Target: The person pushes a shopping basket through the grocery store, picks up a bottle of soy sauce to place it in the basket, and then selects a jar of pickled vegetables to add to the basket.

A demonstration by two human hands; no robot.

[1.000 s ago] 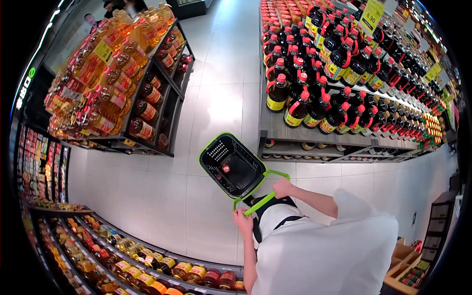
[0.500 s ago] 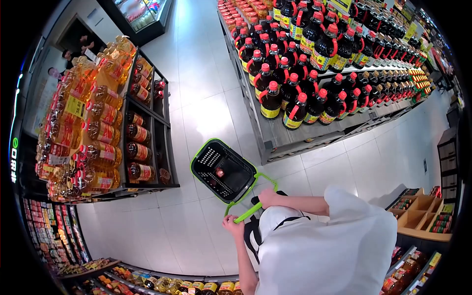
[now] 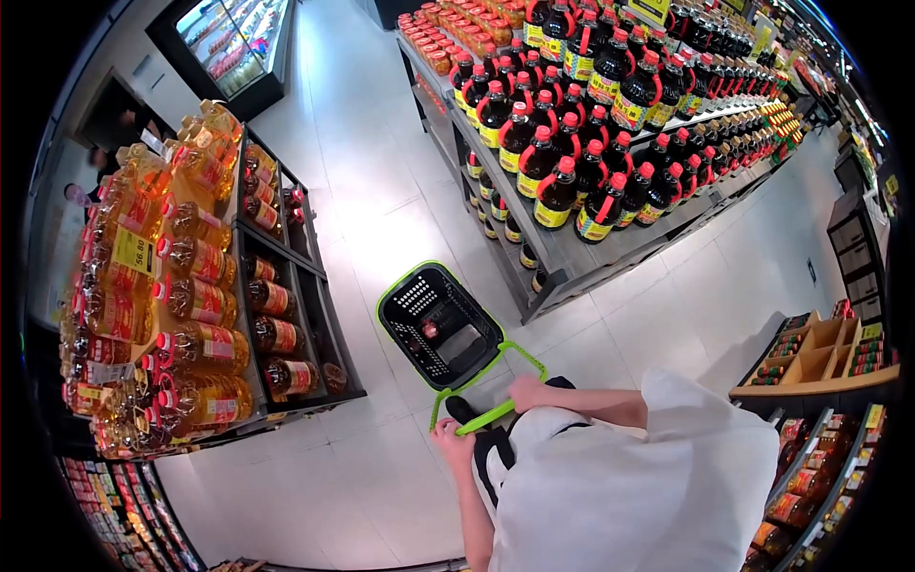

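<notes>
A black shopping basket (image 3: 405, 348) with a bright green rim stands on the floor ahead of my body. Its green pull handle (image 3: 493, 416) reaches back toward me. My left hand (image 3: 452, 441) is closed around the handle's left end, and my right hand (image 3: 530, 392) grips it near the right end. Inside the basket lies a small reddish item (image 3: 430, 329), too small to name. A dark shoe (image 3: 461, 410) shows just behind the basket, beside the handle.
Oil bottles (image 3: 205, 303) fill a dark rack on the left. A grey stand (image 3: 572, 272) on the right carries dark bottles with red caps (image 3: 553, 205). A tiled aisle (image 3: 367, 195) runs between them toward a glass-fronted cooler (image 3: 224, 43). Wooden bins (image 3: 810, 348) stand at far right.
I have advanced along the aisle with the basket; the oil rack and bottle stand now sit lower in view. A shoe has come into sight. Both hands keep their hold on the handle.
</notes>
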